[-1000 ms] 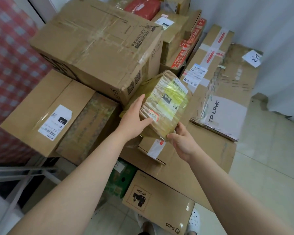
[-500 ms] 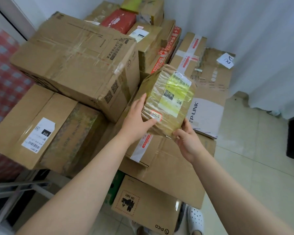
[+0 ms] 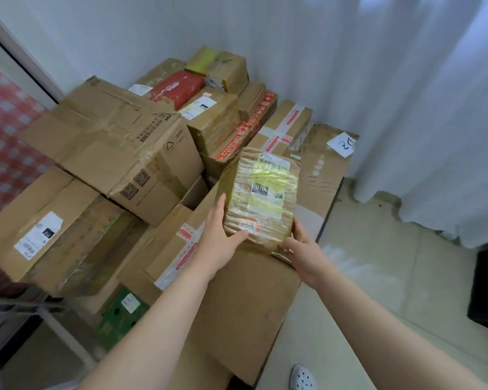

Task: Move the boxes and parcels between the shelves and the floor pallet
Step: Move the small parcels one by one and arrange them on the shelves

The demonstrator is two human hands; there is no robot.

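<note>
A small parcel (image 3: 261, 198) wrapped in clear and yellow tape, with a label marked 010, is held up above the stack of boxes. My left hand (image 3: 219, 237) grips its left side and lower edge, thumb across the front. My right hand (image 3: 302, 253) holds its lower right corner from beneath. Below it lies a long flat cardboard box (image 3: 245, 308). A large brown box (image 3: 116, 147) sits on top of the stack to the left.
Several more cardboard boxes fill the corner, among them a red package (image 3: 178, 88) and a box with red tape (image 3: 243, 133). A white curtain (image 3: 406, 94) hangs at right. Tiled floor (image 3: 392, 277) lies right of the stack, a metal frame (image 3: 54, 327) at lower left.
Both hands have lifted the taped parcel up and to the right, turning it more upright. The view has pulled back and swung right, showing more wall and curtain.
</note>
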